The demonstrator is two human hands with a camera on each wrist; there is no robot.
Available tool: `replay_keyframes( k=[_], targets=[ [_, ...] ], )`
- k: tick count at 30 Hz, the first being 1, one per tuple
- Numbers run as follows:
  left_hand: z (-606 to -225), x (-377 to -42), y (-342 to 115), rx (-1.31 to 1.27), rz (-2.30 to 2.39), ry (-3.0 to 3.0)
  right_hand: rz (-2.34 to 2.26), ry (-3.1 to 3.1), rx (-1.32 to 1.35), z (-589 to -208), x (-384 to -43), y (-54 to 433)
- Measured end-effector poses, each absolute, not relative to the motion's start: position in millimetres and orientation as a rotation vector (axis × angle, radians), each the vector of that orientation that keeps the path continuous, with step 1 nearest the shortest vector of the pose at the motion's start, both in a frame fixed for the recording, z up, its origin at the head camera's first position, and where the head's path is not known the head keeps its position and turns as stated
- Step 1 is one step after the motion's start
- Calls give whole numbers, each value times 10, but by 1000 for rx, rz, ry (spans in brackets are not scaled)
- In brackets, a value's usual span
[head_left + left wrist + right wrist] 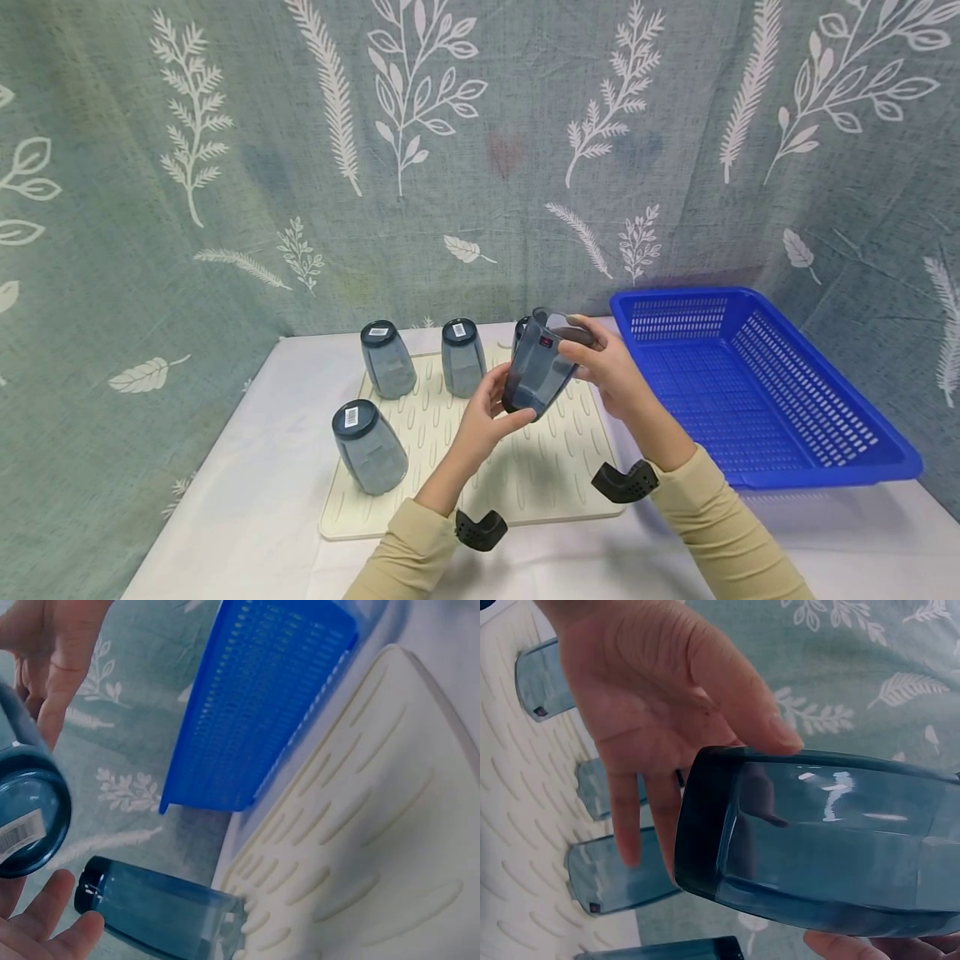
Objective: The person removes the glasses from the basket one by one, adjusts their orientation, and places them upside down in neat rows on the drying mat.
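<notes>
A blue-grey see-through drinking glass (542,367) is held tilted above the mat, its rim up toward the right hand and its thick dark base down. My left hand (480,423) holds it near the base, thumb in front. At the rim end, my right hand (609,367) grips the glass between thumb and fingers. A barcode sticker (21,834) shows on its base in the left wrist view. Similar glasses stand upside down on the cream mat (435,492): one at front left (372,450), one at back left (388,362), one at back middle (463,360), and another mostly hidden behind the held glass.
A blue plastic basket (757,479) with slotted walls stands on the right, beside the mat. White cloth (247,500) covers the table. A green leaf-patterned curtain (510,225) hangs close behind. Black wrist mounts (480,531) sit at both cuffs.
</notes>
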State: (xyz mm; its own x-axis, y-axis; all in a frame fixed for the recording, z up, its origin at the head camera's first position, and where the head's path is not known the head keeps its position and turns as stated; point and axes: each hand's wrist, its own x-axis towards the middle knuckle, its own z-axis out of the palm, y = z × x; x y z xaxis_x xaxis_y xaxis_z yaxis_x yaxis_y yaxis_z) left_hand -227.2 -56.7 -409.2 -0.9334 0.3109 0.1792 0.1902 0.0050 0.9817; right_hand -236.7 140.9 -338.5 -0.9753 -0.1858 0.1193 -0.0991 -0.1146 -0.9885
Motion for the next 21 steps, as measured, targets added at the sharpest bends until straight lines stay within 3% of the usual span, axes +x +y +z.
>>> replay_keyframes(
  k=[21],
  targets=[
    [-4204,-2278,-435,602,2428,1915,-2492,1792,-457,-3413,-2384,1348]
  ],
)
